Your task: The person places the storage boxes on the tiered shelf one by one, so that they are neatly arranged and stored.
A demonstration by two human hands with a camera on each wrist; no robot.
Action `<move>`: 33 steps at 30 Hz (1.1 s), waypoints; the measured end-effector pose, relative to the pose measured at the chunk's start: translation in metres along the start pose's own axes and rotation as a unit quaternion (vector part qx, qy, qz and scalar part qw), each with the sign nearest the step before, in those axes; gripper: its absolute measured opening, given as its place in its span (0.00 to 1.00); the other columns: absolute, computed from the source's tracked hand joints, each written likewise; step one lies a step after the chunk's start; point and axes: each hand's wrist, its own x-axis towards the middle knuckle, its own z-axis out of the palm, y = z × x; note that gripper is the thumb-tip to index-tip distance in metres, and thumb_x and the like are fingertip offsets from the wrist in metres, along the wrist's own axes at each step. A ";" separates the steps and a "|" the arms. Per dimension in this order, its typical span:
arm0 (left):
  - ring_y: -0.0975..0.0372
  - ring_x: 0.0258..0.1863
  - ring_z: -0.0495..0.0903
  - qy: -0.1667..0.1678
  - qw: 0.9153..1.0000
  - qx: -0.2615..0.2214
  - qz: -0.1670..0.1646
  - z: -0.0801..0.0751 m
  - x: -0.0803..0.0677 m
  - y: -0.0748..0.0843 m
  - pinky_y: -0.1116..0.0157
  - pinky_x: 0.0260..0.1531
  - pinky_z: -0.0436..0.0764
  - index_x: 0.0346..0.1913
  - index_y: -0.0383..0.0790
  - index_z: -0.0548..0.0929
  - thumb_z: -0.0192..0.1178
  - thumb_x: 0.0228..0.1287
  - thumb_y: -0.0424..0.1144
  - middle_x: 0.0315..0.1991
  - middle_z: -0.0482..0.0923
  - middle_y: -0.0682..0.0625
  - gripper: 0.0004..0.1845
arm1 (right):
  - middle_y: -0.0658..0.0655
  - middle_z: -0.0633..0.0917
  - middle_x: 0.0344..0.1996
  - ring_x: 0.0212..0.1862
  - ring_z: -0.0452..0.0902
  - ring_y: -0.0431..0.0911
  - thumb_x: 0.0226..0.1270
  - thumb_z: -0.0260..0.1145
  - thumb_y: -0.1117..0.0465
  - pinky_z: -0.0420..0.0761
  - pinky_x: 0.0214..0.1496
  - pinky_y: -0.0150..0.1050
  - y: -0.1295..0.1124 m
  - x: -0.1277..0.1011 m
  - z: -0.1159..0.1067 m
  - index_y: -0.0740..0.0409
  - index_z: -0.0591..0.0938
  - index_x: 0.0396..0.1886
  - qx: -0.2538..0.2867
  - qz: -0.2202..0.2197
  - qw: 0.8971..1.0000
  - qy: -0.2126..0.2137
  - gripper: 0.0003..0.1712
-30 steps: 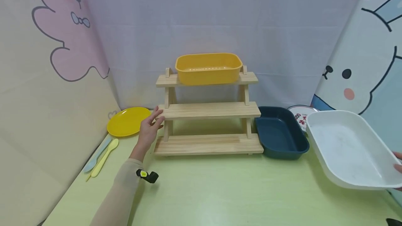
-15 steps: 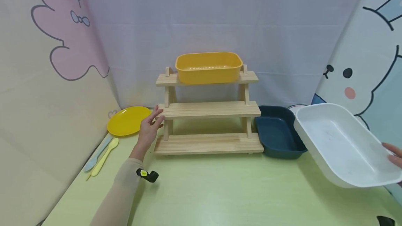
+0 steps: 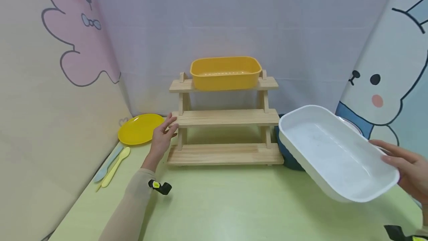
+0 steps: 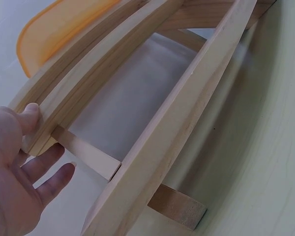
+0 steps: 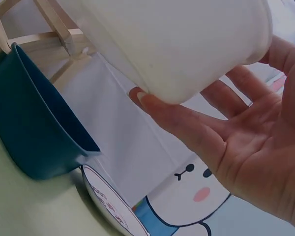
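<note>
My right hand [image 3: 409, 168] grips the right end of a white rectangular basin [image 3: 334, 151], thumb over the rim and fingers beneath. The basin is off the table and tilted, its inside facing me. In the right wrist view, the right hand [image 5: 250, 118] supports the underside of the basin [image 5: 182, 44]. My left hand [image 3: 162, 137] holds the left end of the middle board of a three-tier wooden stand [image 3: 227, 117]. The left wrist view has that thumb and a finger [image 4: 29, 118] about the board's end, other fingers loose below.
On the top tier sits a yellow basin [image 3: 225, 83]. A dark blue basin [image 5: 34, 118] stands right of the stand, partly covered by the white one in the head view. Behind it leans a printed plate [image 5: 108, 201]. A yellow plate [image 3: 140, 129] and spoons [image 3: 115, 166] lie left.
My right hand has brought the white basin leftward, so it now overlaps the dark blue basin in the head view. The left hand stays at the stand. The head view has shifted slightly.
</note>
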 end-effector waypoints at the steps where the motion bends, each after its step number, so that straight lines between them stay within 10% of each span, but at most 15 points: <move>1: 0.50 0.67 0.71 0.003 1.000 0.002 0.002 0.000 0.000 -0.001 0.56 0.55 0.80 0.70 0.37 0.74 0.58 0.75 0.42 0.78 0.55 0.55 0.25 | 0.31 0.82 0.48 0.38 0.86 0.44 0.82 0.46 0.66 0.89 0.35 0.43 -0.002 0.003 0.002 0.24 0.75 0.60 0.018 -0.011 1.000 -0.022 0.28; 9: 0.49 0.65 0.73 0.015 1.000 0.013 0.017 0.002 -0.001 -0.003 0.49 0.56 0.78 0.68 0.36 0.75 0.58 0.74 0.42 0.77 0.58 0.54 0.24 | 0.46 0.81 0.61 0.46 0.86 0.48 0.79 0.33 0.77 0.89 0.40 0.42 -0.016 0.023 0.029 0.50 0.74 0.71 0.113 -0.128 0.967 -0.189 0.34; 22: 0.44 0.65 0.72 -0.001 1.000 0.022 0.006 0.005 -0.012 0.029 0.52 0.55 0.80 0.68 0.28 0.72 0.56 0.76 0.34 0.78 0.54 0.42 0.23 | 0.48 0.77 0.63 0.50 0.84 0.45 0.78 0.40 0.77 0.88 0.41 0.41 -0.042 0.063 0.073 0.62 0.74 0.70 0.062 -0.197 0.964 -0.170 0.28; 33: 0.48 0.65 0.73 0.014 1.000 0.021 0.008 0.003 -0.001 0.000 0.52 0.55 0.80 0.69 0.37 0.75 0.59 0.74 0.44 0.77 0.57 0.53 0.25 | 0.48 0.85 0.53 0.47 0.86 0.45 0.80 0.47 0.69 0.88 0.43 0.41 -0.057 0.105 0.116 0.53 0.80 0.64 0.027 -0.170 0.970 -0.169 0.23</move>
